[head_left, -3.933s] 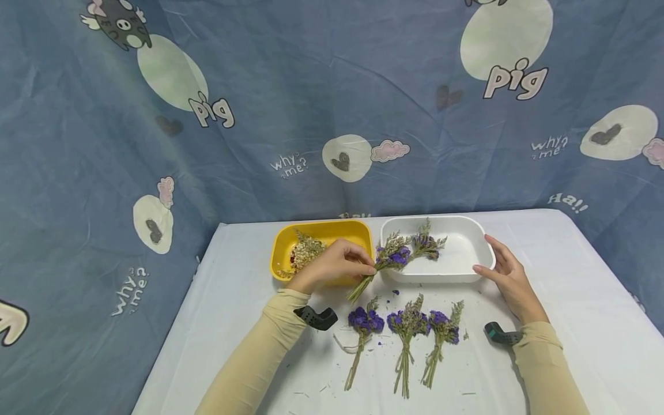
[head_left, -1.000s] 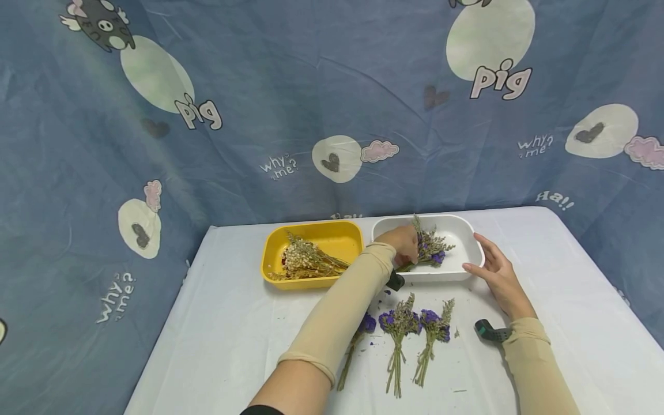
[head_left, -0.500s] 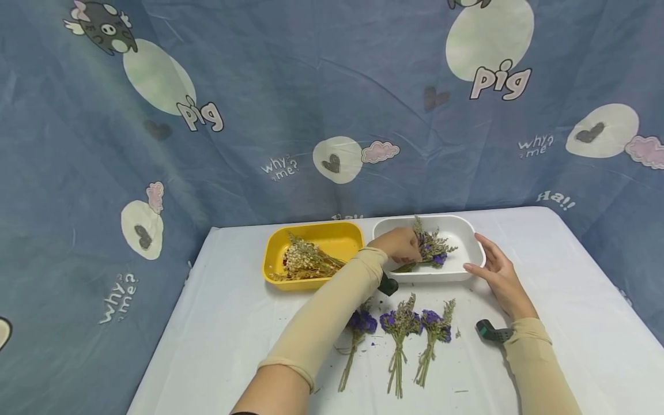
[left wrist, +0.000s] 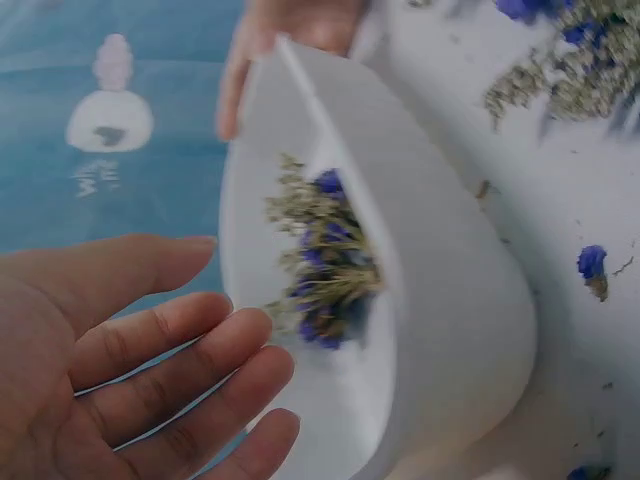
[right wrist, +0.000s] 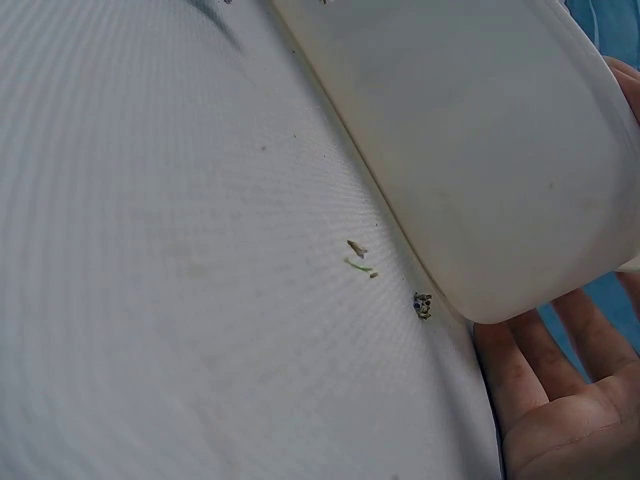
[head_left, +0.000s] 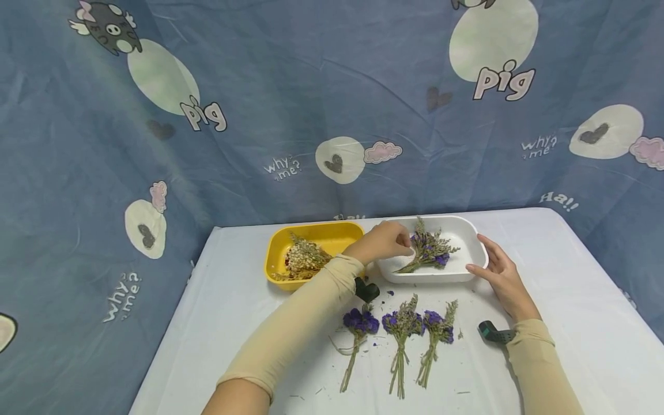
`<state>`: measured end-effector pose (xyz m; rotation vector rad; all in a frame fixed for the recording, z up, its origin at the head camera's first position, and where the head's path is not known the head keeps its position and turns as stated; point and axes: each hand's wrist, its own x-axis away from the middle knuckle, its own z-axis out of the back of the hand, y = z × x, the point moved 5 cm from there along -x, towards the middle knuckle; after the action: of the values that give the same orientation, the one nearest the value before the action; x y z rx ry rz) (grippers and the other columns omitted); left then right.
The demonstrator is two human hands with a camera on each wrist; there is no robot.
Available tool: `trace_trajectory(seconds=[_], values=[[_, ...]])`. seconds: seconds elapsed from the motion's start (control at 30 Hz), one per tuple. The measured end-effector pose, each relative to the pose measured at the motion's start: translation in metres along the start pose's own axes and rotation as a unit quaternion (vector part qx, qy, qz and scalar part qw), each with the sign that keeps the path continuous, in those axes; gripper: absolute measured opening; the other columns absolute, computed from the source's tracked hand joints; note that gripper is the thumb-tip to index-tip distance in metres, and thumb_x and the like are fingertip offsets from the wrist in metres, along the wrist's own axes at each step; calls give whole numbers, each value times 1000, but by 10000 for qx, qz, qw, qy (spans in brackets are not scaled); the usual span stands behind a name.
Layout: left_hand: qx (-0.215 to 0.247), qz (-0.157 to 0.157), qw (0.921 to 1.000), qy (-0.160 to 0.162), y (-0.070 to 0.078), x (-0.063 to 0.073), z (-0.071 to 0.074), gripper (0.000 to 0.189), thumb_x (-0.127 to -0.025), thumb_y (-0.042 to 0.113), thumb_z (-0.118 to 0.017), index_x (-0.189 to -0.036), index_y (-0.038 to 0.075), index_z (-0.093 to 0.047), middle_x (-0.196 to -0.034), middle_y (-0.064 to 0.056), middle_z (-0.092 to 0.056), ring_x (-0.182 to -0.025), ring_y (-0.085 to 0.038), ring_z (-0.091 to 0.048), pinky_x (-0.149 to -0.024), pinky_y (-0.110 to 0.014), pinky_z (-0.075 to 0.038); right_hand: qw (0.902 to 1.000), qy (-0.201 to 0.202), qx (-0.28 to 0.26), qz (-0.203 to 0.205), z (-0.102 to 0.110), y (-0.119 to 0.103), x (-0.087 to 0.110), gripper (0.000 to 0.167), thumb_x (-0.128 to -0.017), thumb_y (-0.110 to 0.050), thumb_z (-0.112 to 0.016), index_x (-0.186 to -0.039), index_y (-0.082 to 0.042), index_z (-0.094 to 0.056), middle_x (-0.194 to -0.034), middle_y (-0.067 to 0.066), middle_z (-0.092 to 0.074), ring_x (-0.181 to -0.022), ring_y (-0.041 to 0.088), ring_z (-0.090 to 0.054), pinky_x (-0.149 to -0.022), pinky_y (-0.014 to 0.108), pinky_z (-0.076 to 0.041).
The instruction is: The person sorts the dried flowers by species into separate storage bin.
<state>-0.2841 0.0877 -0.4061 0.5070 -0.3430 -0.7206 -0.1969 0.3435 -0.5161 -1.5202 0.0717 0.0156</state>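
Observation:
My left hand (head_left: pixel 383 241) hovers over the left end of the white tray (head_left: pixel 436 278). Its fingers are loosely bent with nothing between them, as the left wrist view (left wrist: pixel 150 370) also shows. Inside the tray, bunches of dried purple flowers (head_left: pixel 427 251) lie overlapping, stems toward the left front. My right hand (head_left: pixel 502 278) holds the tray's right end, thumb at the front corner and fingers round the side. In the right wrist view several of its fingers (right wrist: pixel 525 370) show beside the tray's outer wall (right wrist: pixel 480 150).
A yellow tray (head_left: pixel 316 229) with pale dried flowers (head_left: pixel 303 259) stands left of the white one. Three purple flower bunches (head_left: pixel 360 323) lie in a row at the front. Small stem and petal bits dot the white table. A blue printed cloth (head_left: pixel 280 69) hangs behind.
The left hand carried a purple flower bunch into the white tray, let it go among the flowers there, and drew back left and up. The right hand stayed at the tray's end.

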Motion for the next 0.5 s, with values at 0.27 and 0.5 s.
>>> trace_trajectory(seconds=[0.27, 0.5], values=[[556, 17, 9979, 323, -7, 30, 12, 15, -97, 26, -75, -104, 13, -73, -100, -2, -76, -89, -11, -68, -80, -22, -57, 10000, 45, 73, -43, 2, 1, 0, 87, -96, -8, -72, -166, -25, -23, -175, 8, -13, -162, 29, -13, -118, 8, -34], [858, 11, 9951, 489, -18, 60, 9, 18, -96, 23, -75, -106, 8, -73, -100, -4, -75, -91, -12, -68, -84, -23, -58, 9999, 38, 131, -49, 1, 2, 0, 87, -97, -9, -72, -166, -25, -23, -175, 9, -13, -162, 31, -13, -119, 9, -34]])
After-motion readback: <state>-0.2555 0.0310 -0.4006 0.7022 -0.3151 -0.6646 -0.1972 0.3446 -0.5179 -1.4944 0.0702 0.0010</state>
